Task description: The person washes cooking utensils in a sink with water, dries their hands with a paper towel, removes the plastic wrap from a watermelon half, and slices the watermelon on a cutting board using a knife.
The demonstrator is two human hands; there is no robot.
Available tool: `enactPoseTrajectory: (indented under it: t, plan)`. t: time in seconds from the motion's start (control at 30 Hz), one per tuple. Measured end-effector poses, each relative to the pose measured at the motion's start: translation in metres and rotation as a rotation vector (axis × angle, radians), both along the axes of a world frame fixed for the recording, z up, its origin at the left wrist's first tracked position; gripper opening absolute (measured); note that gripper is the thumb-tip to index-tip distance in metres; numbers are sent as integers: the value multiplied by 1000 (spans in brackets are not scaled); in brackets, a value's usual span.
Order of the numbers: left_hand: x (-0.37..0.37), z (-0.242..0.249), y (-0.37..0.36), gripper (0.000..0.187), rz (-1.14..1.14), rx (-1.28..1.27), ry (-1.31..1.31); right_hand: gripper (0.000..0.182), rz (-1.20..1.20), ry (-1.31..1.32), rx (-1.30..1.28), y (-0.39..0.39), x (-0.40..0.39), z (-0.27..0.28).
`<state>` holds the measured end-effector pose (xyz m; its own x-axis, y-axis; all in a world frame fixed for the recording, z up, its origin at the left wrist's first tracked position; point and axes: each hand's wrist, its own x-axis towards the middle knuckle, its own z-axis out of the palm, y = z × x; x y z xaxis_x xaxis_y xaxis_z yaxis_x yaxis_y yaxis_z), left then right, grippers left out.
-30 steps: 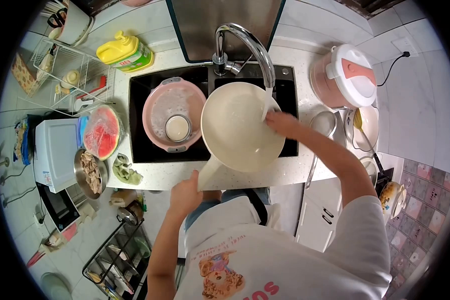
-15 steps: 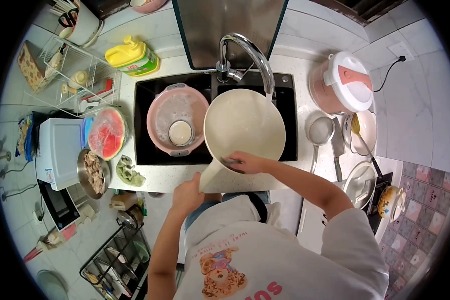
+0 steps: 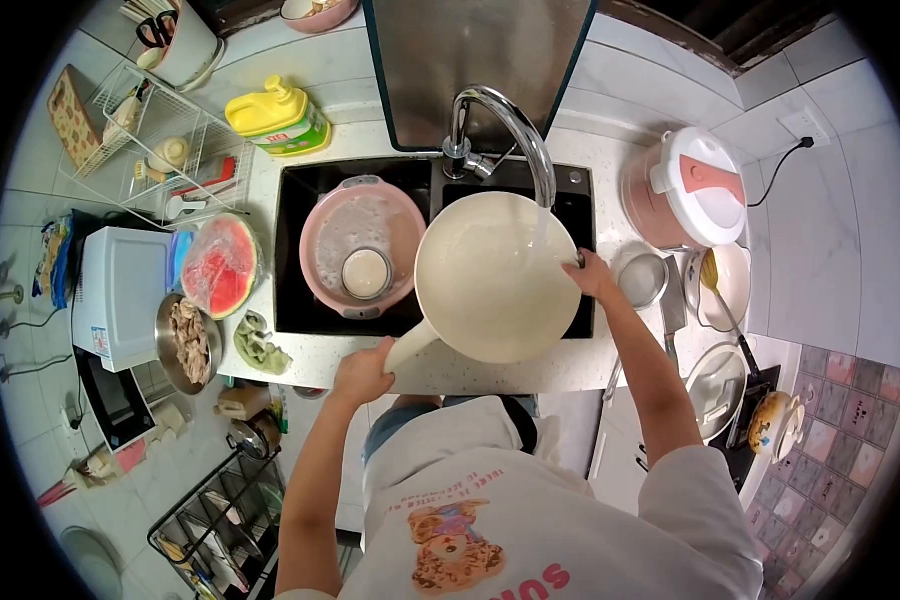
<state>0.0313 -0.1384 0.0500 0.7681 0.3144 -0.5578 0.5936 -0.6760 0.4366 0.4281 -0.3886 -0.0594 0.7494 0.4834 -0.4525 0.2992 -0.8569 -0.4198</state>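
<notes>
A large cream-coloured wok (image 3: 490, 290) is held over the right sink basin, its inside facing up. My left hand (image 3: 363, 374) is closed around the end of the wok's handle (image 3: 412, 345). At the wok's right rim, my right hand (image 3: 594, 275) pinches a small dark scrubber (image 3: 580, 259), mostly hidden by the fingers. Water runs from the chrome faucet (image 3: 505, 110) into the wok near its upper right side. Left of the wok, a pink basin (image 3: 315, 215) sits in the other sink bowl with cloudy, sudsy water and a round metal container (image 3: 367, 272) in it.
Yellow dish soap (image 3: 278, 118), cut watermelon (image 3: 220, 265), a metal bowl of meat pieces (image 3: 210, 365) and a green cloth (image 3: 258, 342) stand left of the sink (image 3: 288, 325). A pink-and-white cooker (image 3: 685, 185), a strainer (image 3: 641, 280) and a cleaver (image 3: 671, 290) are on the right.
My right hand has moved from the wok's near edge beside the handle to its right rim. The wok has shifted slightly down and right in view, still held by its handle.
</notes>
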Motion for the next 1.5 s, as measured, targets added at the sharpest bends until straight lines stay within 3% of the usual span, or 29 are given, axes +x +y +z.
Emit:
enactPoseTrajectory:
  t: [0.2,0.37,0.53,0.73,0.83,0.87,1.03,1.3,1.33,1.43,1.47,1.5]
  plan:
    - [-6,-17,5,40,32,-1,-17,42,52,-15,-37,2,-10,28]
    - [-7,-44,6,38,83,141,16,32,-80,-199,75,-1,-41,63]
    - [8,-55,20,32,78,262,-214,22,-165,-422,216,-13,-69,96]
    - [62,-52,29,24,121,321,-371,16,-365,-584,347,-17,-97,176]
    - [101,-47,31,26,117,283,-356,17,-440,-600,142,-21,-99,223]
    - [112,-54,33,20,103,234,-425,17,-460,-609,272,-23,-100,232]
    - [167,-52,18,22,-25,177,-444,14,-480,-835,180,-21,-102,289]
    - [230,-48,-17,38,-158,79,-389,14,-482,-1018,55,-27,-88,334]
    - [239,-51,-19,56,-161,17,-258,15,-482,-1031,42,-24,-87,339]
    - [248,-66,-35,53,-183,70,-334,14,-454,-1131,-27,-18,-79,347]
    - [255,-70,-40,49,-272,146,-218,13,-461,-1116,-40,-14,-77,351]
    - [259,-79,-44,49,-216,65,-245,13,-443,-1126,-42,-10,-75,356]
